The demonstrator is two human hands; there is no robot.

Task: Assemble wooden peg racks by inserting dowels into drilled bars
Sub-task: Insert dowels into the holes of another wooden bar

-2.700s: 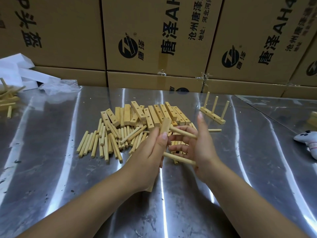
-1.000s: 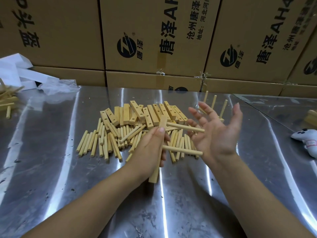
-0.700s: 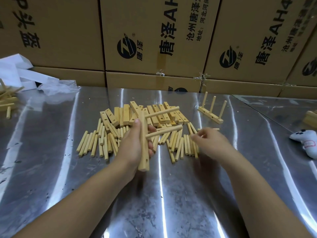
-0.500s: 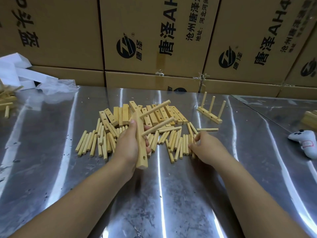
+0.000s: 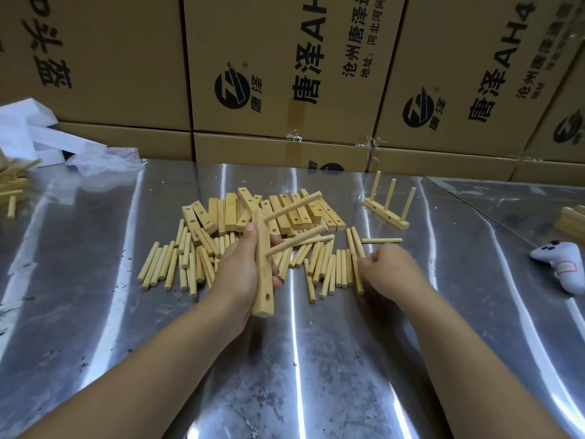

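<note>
The left grip (image 5: pixel 243 274) is clamping a bar (image 5: pixel 264 280) with two fitted dowels (image 5: pixel 292 206), its lowest hole (image 5: pixel 268 296) sitting empty. The right grip (image 5: pixel 389 274) beside it is curling onto loose dowels (image 5: pixel 329 270); pinching or not, I cannot tell. A finished rack (image 5: pixel 386 217) is standing beyond.

Bare left forearm (image 5: pixel 177 353), bare right forearm (image 5: pixel 468 353), short plain thumbnail (image 5: pixel 250 228) on left grip (image 5: pixel 243 267)

Left hand (image 5: pixel 242 274) grips a two-peg bar (image 5: pixel 263 296); right hand (image 5: pixel 391 270) touches loose dowels (image 5: pixel 339 267).
</note>
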